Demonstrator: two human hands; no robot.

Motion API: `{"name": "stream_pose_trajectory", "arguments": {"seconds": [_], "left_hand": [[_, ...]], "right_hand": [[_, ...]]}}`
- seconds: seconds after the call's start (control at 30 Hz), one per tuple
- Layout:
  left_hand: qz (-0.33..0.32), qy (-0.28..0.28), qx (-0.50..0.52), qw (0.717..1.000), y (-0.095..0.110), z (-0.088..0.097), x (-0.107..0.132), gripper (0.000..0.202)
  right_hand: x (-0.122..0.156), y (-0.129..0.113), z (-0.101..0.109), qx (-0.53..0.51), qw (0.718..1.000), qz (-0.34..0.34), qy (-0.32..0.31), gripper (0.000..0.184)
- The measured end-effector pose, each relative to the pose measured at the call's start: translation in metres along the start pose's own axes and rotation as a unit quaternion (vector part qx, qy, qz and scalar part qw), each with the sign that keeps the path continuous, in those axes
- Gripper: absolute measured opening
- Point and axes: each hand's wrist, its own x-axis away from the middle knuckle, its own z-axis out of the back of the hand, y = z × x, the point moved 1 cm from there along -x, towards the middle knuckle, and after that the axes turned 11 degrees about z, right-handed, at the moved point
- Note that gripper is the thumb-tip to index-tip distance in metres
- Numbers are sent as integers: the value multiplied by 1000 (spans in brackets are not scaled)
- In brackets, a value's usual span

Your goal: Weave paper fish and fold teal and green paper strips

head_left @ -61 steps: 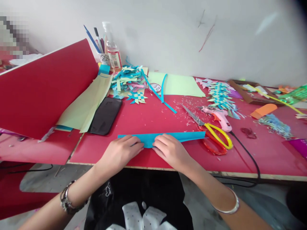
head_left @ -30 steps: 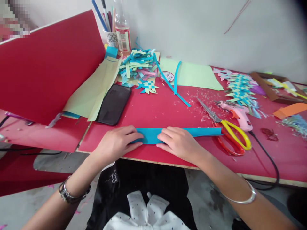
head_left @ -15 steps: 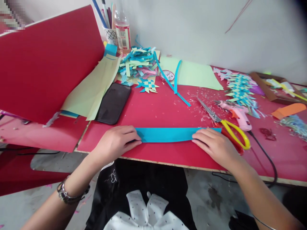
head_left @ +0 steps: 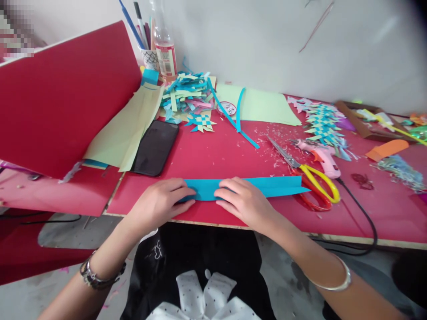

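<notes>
A long strip of blue paper (head_left: 283, 186) lies along the front of the red table, folded lengthwise, its right end parted into two layers. My left hand (head_left: 163, 200) is closed on the strip's left end, thumb below and fingers above. Around its middle, my right hand (head_left: 243, 202) pinches the same strip at the lower edge. Just past the strip's right end are scissors (head_left: 303, 171) with one yellow and one red handle. A pink glue gun (head_left: 322, 155) lies behind them. Farther back, two narrow blue strips (head_left: 238, 111) cross on the table.
A black phone (head_left: 156, 149) lies beside yellow paper sheets (head_left: 123, 129) and a large red board (head_left: 73, 102). Behind are a heap of cut strips (head_left: 187, 93), a bottle (head_left: 166, 58) and a pen cup (head_left: 150, 59). Woven paper pieces (head_left: 323, 124) and a brown tray (head_left: 355, 120) stand right.
My right hand has slid left along the blue paper from near its right end to the middle, and the right end has spread open. My left hand stays at the left end.
</notes>
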Motion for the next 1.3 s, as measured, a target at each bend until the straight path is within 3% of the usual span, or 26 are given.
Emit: {"name": "stream_pose_trajectory", "arguments": {"seconds": [0.13,0.27,0.47,0.67,1.3], "left_hand": [[-15,17,-10,1000,1,-1,-1,20],[-18,24,-39,999,4,0,-4,22],[43,-3,-17,999,4,0,-6,23],[92,-28,14,995,2,0,-10,19],[126,-5,-30,992,8,1,-13,19]], "right_hand": [[-8,-1,-3,-2,1000,-1,12,22],[-11,1,-5,32,999,3,-26,24],[-13,10,-3,34,997,27,-61,26],[-8,16,-2,47,997,33,-49,27],[-13,17,-1,33,997,23,-61,23]]}}
